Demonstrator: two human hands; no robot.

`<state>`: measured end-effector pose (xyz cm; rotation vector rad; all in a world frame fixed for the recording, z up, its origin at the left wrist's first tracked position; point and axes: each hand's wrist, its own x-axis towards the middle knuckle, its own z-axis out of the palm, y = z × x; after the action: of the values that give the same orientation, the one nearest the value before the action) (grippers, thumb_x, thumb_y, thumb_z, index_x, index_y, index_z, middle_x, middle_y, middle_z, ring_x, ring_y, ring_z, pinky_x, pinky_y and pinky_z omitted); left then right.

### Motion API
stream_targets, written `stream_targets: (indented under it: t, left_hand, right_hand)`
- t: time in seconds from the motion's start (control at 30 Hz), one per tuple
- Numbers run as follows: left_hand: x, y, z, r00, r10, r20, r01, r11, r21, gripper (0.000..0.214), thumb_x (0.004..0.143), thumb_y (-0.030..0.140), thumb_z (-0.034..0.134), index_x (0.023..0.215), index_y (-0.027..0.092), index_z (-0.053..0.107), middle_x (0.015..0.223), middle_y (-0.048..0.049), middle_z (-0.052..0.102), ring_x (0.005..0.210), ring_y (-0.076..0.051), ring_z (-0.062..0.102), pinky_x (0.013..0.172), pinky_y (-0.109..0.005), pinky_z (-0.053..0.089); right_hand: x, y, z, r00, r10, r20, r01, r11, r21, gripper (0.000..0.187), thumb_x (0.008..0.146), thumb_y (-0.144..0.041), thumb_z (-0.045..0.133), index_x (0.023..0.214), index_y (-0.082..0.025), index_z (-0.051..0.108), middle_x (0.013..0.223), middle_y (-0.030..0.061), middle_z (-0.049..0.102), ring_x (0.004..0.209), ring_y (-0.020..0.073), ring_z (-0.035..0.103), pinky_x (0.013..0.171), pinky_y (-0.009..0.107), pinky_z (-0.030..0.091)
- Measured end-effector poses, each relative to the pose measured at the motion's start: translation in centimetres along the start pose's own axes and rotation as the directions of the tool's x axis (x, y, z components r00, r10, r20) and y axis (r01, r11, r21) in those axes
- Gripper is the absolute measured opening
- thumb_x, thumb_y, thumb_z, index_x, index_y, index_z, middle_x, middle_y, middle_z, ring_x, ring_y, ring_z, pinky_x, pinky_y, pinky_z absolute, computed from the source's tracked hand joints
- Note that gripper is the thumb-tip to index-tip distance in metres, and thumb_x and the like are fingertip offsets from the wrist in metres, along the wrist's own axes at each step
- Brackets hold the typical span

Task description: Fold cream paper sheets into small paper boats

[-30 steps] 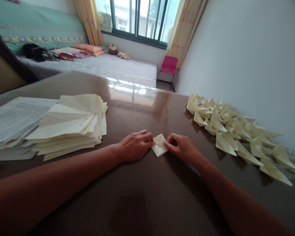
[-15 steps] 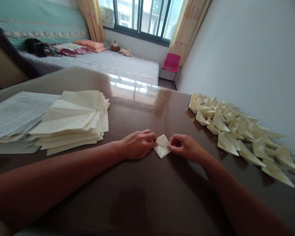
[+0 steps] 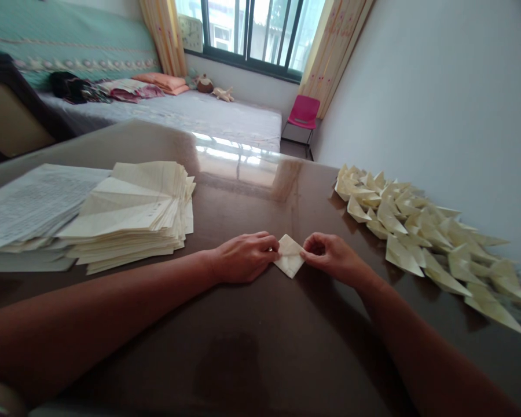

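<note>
Since one second ago, your right hand (image 3: 332,258) shifted slightly outward, to right corner of folded paper diamond (image 3: 290,258). It pinches this corner; your left hand (image 3: 245,258) pinches left one. Diamond lies between, on brown tabletop (image 3: 217,341). Farther left, paper stack (image 3: 125,205); right, boat-shaped paper folds (image 3: 389,217).
</note>
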<state>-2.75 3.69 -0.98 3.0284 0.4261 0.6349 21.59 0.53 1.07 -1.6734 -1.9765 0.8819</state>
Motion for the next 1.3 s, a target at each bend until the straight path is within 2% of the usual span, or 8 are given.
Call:
stream_targets:
  t: [0.13, 0.23, 0.33, 0.5, 0.8, 0.93, 1.03, 1.3]
  left_hand:
    - [0.1, 0.3, 0.3, 0.995, -0.014, -0.098, 0.016, 1.000, 0.016, 0.026, 0.093, 0.016, 0.042, 0.110, 0.016, 0.061, 0.108, -0.0081, 0.061, 0.092, -0.015, 0.060, 0.085, -0.025, 0.051]
    - [0.1, 0.6, 0.6, 0.951, -0.103, -0.293, 0.109, 0.994, 0.004, 0.020, 0.095, 0.021, 0.045, 0.109, 0.017, 0.058, 0.107, -0.0064, 0.059, 0.092, -0.012, 0.061, 0.084, -0.022, 0.051]
    - [0.2, 0.9, 0.8, 0.895, -0.202, -0.398, 0.220, 0.975, 0.000, 0.028, 0.093, 0.031, 0.051, 0.116, 0.015, 0.053, 0.111, -0.0081, 0.056, 0.096, -0.014, 0.060, 0.081, -0.023, 0.052]
    - [0.3, 0.5, 0.5, 0.961, -0.151, -0.230, 0.154, 0.988, -0.006, 0.021, 0.096, 0.025, 0.043, 0.106, 0.019, 0.061, 0.102, -0.0049, 0.062, 0.092, -0.014, 0.057, 0.080, -0.024, 0.050]
    - [0.0, 0.0, -0.2, 0.951, -0.237, -0.201, 0.191, 0.956, -0.224, 0.021, 0.092, 0.020, 0.042, 0.100, 0.019, 0.061, 0.098, -0.0044, 0.061, 0.084, -0.011, 0.058, 0.077, -0.021, 0.048]
    - [0.0, 0.2, -0.1, 0.951, -0.241, -0.191, 0.193, 0.951, -0.242, 0.021, 0.092, 0.023, 0.043, 0.104, 0.018, 0.060, 0.101, -0.0052, 0.061, 0.086, -0.012, 0.059, 0.078, -0.022, 0.049]
    - [0.0, 0.4, 0.1, 0.906, -0.305, -0.293, 0.281, 0.952, -0.122, 0.026, 0.091, 0.026, 0.050, 0.115, 0.020, 0.058, 0.110, -0.0075, 0.060, 0.098, -0.017, 0.058, 0.082, -0.027, 0.050]
    - [0.0, 0.3, 0.3, 0.923, -0.113, -0.369, 0.137, 0.990, 0.040, 0.016, 0.091, 0.017, 0.049, 0.095, 0.022, 0.063, 0.086, -0.0026, 0.065, 0.084, -0.016, 0.055, 0.075, -0.028, 0.050]
  right_hand:
    - [-0.2, -1.1, 0.5, 0.959, -0.127, -0.254, 0.170, 0.973, 0.156, 0.015, 0.080, -0.034, 0.061, 0.082, -0.019, 0.058, 0.070, -0.0005, 0.062, 0.062, 0.0124, 0.057, 0.057, 0.024, 0.045]
    - [-1.2, -2.4, 0.8, 0.789, -0.373, -0.487, 0.336, 0.927, -0.166, 0.006, 0.082, -0.024, 0.061, 0.086, -0.020, 0.062, 0.079, 0.0011, 0.065, 0.071, 0.0134, 0.059, 0.071, 0.028, 0.046]
    - [-2.3, -3.2, 1.1, 0.672, -0.639, -0.374, 0.404, 0.740, -0.538, 0.010, 0.087, -0.020, 0.057, 0.093, -0.022, 0.065, 0.087, 0.0031, 0.067, 0.079, 0.0153, 0.059, 0.080, 0.032, 0.041]
    - [-2.8, -3.3, 1.8, 0.692, -0.721, -0.042, 0.528, 0.545, -0.651, 0.017, 0.093, -0.020, 0.051, 0.105, -0.023, 0.062, 0.092, 0.0034, 0.069, 0.085, 0.0162, 0.059, 0.085, 0.034, 0.035]
    - [-0.7, -0.9, 1.6, 0.774, -0.620, -0.127, 0.505, 0.726, -0.467, 0.019, 0.090, -0.033, 0.056, 0.104, -0.020, 0.060, 0.102, 0.0061, 0.065, 0.095, 0.0203, 0.055, 0.082, 0.033, 0.037]
    - [-0.5, -0.6, 1.7, 0.748, -0.652, -0.128, 0.530, 0.702, -0.476, 0.016, 0.092, -0.030, 0.052, 0.100, -0.021, 0.063, 0.097, 0.0056, 0.065, 0.089, 0.0194, 0.053, 0.080, 0.033, 0.035]
    - [-0.7, -1.0, 1.9, 0.733, -0.660, -0.162, 0.472, 0.666, -0.578, 0.018, 0.094, -0.029, 0.049, 0.096, -0.021, 0.065, 0.091, 0.0057, 0.065, 0.085, 0.0190, 0.052, 0.078, 0.034, 0.033]
    - [-0.3, -1.0, 2.6, 0.673, -0.708, -0.214, 0.471, 0.634, -0.614, 0.020, 0.096, -0.029, 0.046, 0.098, -0.023, 0.065, 0.085, 0.0027, 0.066, 0.081, 0.0184, 0.049, 0.074, 0.036, 0.028]
